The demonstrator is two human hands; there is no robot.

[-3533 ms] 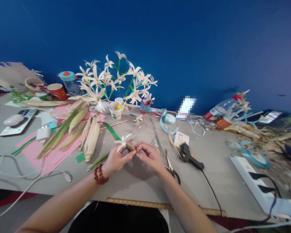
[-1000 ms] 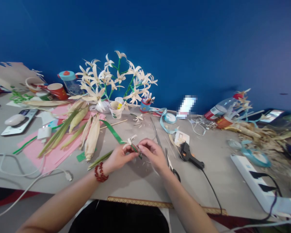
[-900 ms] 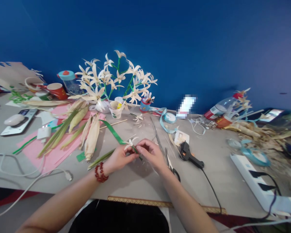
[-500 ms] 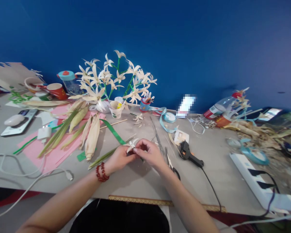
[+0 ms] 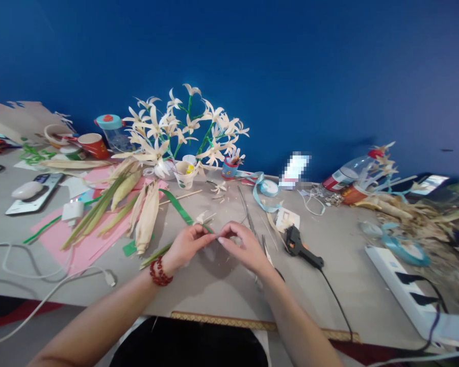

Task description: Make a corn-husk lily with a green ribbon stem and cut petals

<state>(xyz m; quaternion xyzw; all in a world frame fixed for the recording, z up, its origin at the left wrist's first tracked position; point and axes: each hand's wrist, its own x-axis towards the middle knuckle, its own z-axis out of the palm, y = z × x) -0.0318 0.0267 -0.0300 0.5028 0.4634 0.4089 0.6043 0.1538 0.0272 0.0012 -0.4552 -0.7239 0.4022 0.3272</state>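
My left hand (image 5: 187,247), with a red bead bracelet (image 5: 160,271) on its wrist, pinches a small pale husk flower (image 5: 201,218) by its thin stem, a bit of green showing at the fingers. Thumb and forefinger of my right hand (image 5: 243,245) are pressed together just beside the left fingertips; what they pinch is too small to make out. A green strip (image 5: 179,207) lies behind the left hand. Scissors (image 5: 268,252) lie partly hidden by my right hand and wrist, with thin wires (image 5: 247,206) behind them.
A bunch of husk flowers (image 5: 191,125) stands in a paper cup (image 5: 184,176) at the back. Dried husks (image 5: 148,219) and pink paper (image 5: 53,239) are on the left. To the right are a glue gun (image 5: 302,248), blue ribbon (image 5: 269,187) and a power strip (image 5: 398,285).
The flower has tipped back and sits lower behind my left fingers. My hands have drawn slightly apart, meeting only at the fingertips. The whole view has shifted slightly.
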